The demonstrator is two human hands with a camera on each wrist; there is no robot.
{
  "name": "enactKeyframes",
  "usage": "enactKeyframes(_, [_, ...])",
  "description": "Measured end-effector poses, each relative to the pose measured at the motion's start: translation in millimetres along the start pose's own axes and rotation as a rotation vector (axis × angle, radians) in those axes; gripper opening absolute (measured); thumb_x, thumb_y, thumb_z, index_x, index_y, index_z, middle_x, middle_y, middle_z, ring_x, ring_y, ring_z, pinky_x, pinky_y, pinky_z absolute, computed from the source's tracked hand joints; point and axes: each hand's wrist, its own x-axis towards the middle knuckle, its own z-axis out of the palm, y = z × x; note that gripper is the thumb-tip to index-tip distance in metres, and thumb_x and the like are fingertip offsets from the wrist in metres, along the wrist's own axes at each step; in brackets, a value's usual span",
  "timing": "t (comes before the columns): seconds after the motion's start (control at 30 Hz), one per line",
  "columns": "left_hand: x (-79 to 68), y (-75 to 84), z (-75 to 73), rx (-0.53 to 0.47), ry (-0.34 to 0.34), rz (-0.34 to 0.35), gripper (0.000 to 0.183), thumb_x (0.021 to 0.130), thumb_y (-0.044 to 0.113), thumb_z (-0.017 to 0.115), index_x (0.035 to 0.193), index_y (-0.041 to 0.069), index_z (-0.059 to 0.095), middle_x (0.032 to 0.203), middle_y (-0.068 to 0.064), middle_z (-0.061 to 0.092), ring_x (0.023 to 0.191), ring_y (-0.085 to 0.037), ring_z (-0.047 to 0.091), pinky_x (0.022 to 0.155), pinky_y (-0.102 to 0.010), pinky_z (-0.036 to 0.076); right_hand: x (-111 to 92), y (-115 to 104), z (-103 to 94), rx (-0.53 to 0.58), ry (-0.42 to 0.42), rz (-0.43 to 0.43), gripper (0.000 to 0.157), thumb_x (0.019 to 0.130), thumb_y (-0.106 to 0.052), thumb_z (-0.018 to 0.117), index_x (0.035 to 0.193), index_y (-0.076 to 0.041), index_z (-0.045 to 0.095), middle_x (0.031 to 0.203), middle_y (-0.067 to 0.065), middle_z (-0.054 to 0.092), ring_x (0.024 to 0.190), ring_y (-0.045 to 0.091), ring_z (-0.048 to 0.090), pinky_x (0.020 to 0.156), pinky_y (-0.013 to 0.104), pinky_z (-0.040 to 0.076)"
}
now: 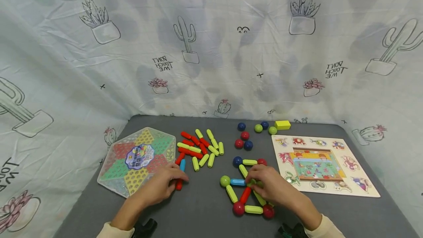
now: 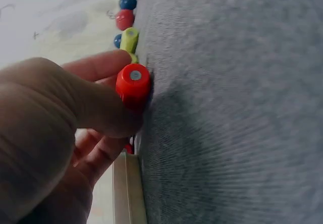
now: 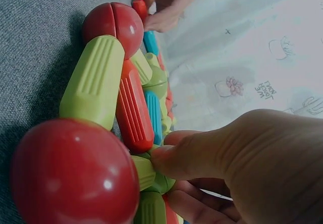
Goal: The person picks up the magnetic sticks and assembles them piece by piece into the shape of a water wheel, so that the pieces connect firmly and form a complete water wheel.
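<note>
My left hand (image 1: 160, 184) pinches a red magnetic rod (image 2: 133, 90) between thumb and fingers, low over the grey table. A blue rod (image 1: 183, 165) is at the far end of that red rod. At the right of centre lies a flat frame of rods and balls, with a red ball (image 1: 238, 208), a green ball (image 1: 225, 181) and a blue ball (image 1: 237, 161) among its corners. My right hand (image 1: 272, 186) grips a green ball (image 3: 160, 182) where several rods meet, including a red rod (image 3: 135, 113). In the head view the fingers partly cover this joint.
A hexagonal plastic case (image 1: 114, 172) lies at the left. Loose red and yellow-green rods (image 1: 203, 160) are spread behind the left hand. Several loose balls (image 1: 245, 135) and a yellow block (image 1: 282, 125) sit toward the back. A wooden animal puzzle board (image 1: 360, 179) lies at the right.
</note>
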Motion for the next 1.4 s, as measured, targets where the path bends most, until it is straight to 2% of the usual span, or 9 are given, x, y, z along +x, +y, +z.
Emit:
enactKeyframes(0.17, [0.4, 2.4, 1.3, 0.084, -0.033, 0.018, 0.035, 0.095, -0.009, 0.076, 0.113, 0.020, 0.082, 0.113, 0.010, 0.078, 0.107, -0.013, 0.063, 0.093, -0.035, 0.058, 1, 1, 0.0, -0.009, -0.006, 0.005, 0.021, 0.091, -0.002, 0.086, 0.101, -0.020, 0.082, 0.106, -0.010, 0.071, 0.096, 0.008, 0.066, 0.087, 0.034, 0.062])
enactKeyframes(0.3, [1.5, 7.8, 5.8, 0.055, -0.015, -0.043, 0.030, 0.097, 0.002, 0.081, 0.118, 0.022, 0.078, 0.113, 0.013, 0.074, 0.104, -0.008, 0.066, 0.091, -0.035, 0.059, 1, 1, 0.4, -0.014, -0.006, 0.007, 0.021, 0.091, -0.002, 0.086, 0.101, -0.020, 0.082, 0.106, -0.010, 0.070, 0.096, 0.009, 0.066, 0.086, 0.033, 0.062])
enactKeyframes(0.47, [18.7, 25.3, 18.7, -0.204, 0.073, -0.172, 0.032, 0.098, 0.005, 0.081, 0.126, 0.020, 0.075, 0.115, 0.010, 0.075, 0.098, -0.005, 0.068, 0.087, -0.030, 0.060, 0, 1, 0.5, -0.015, 0.001, 0.011, 0.022, 0.091, -0.001, 0.086, 0.101, -0.020, 0.082, 0.105, -0.010, 0.070, 0.096, 0.009, 0.066, 0.086, 0.033, 0.062])
enactKeyframes(0.63, [55.5, 40.8, 42.6, -0.546, 0.178, -0.311, 0.031, 0.099, 0.006, 0.080, 0.129, 0.008, 0.072, 0.118, -0.008, 0.076, 0.102, -0.016, 0.074, 0.090, -0.026, 0.061, -1, 1, 0.8, -0.010, 0.006, 0.020, 0.023, 0.091, 0.000, 0.085, 0.100, -0.020, 0.082, 0.105, -0.010, 0.069, 0.095, 0.008, 0.065, 0.085, 0.032, 0.061])
enactKeyframes(0.73, [76.3, 47.1, 59.0, -0.643, 0.244, -0.379, 0.036, 0.099, 0.010, 0.081, 0.132, 0.002, 0.070, 0.119, -0.015, 0.075, 0.102, -0.020, 0.077, 0.088, -0.024, 0.061, -1, 1, 2.3, -0.003, 0.008, 0.014, 0.023, 0.090, 0.001, 0.085, 0.100, -0.020, 0.082, 0.105, -0.010, 0.070, 0.094, 0.008, 0.065, 0.085, 0.032, 0.061])
enactKeyframes(0.83, [91.0, 52.4, 74.5, -0.654, 0.250, -0.399, 0.038, 0.099, 0.014, 0.081, 0.133, 0.001, 0.070, 0.119, -0.016, 0.075, 0.100, -0.019, 0.078, 0.085, -0.023, 0.060, 0, 0, 4.2, 0.001, 0.006, 0.007, 0.023, 0.091, 0.001, 0.085, 0.100, -0.020, 0.082, 0.105, -0.010, 0.070, 0.095, 0.008, 0.066, 0.085, 0.033, 0.061])
enactKeyframes(0.97, [101.4, 62.1, 88.0, -0.602, 0.185, -0.362, 0.035, 0.100, 0.016, 0.079, 0.132, 0.002, 0.072, 0.114, -0.012, 0.076, 0.094, -0.014, 0.076, 0.082, -0.023, 0.059, 2, -1, 5.3, 0.000, -0.002, 0.006, 0.022, 0.091, 0.000, 0.085, 0.100, -0.020, 0.082, 0.106, -0.010, 0.070, 0.096, 0.007, 0.066, 0.087, 0.033, 0.061])
enactKeyframes(1.2, [107.8, 71.7, 93.1, -0.416, 0.159, -0.294, 0.027, 0.100, 0.013, 0.076, 0.126, 0.004, 0.077, 0.095, 0.000, 0.076, 0.078, -0.004, 0.065, 0.072, -0.019, 0.054, 4, -3, 3.4, -0.011, -0.006, 0.013, 0.022, 0.091, 0.000, 0.085, 0.099, -0.020, 0.082, 0.106, -0.010, 0.070, 0.096, 0.008, 0.065, 0.087, 0.034, 0.062])
enactKeyframes(1.4, [109.5, 63.1, 104.0, -0.285, 0.192, -0.201, 0.026, 0.098, 0.015, 0.076, 0.120, 0.002, 0.078, 0.083, 0.008, 0.070, 0.068, 0.000, 0.056, 0.063, -0.019, 0.049, 3, -3, 3.1, -0.007, -0.010, 0.019, 0.021, 0.091, -0.001, 0.085, 0.099, -0.020, 0.082, 0.104, -0.011, 0.070, 0.096, 0.007, 0.064, 0.087, 0.033, 0.061])
